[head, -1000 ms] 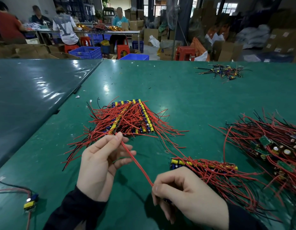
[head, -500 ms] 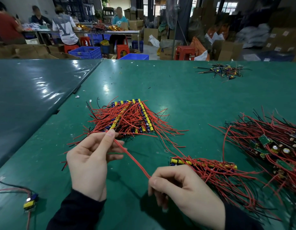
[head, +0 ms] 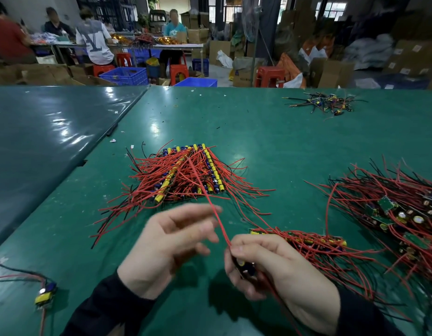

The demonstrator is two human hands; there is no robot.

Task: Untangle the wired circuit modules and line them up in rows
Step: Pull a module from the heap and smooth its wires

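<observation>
My right hand (head: 270,267) grips a small circuit module (head: 246,264) with blue and yellow parts; its red wire (head: 210,202) rises straight up from the fingers. My left hand (head: 171,246) is blurred, its fingers spread, just left of that wire and not holding it. Beyond the hands, lined-up modules (head: 186,175) with red and black wires lie in rows. A short row of modules (head: 307,238) lies right of my right hand. A tangled heap of modules (head: 392,214) fills the right side.
The green table (head: 258,132) carries a small pile of black-wired parts (head: 324,103) at the far right. One loose module (head: 44,295) lies at the near left. A darker table (head: 40,141) adjoins on the left. People sit at a far bench (head: 137,43).
My left hand has let go of the red wire and opened, moving right toward my right hand. The wire now stands up from my right hand instead of stretching between both hands.
</observation>
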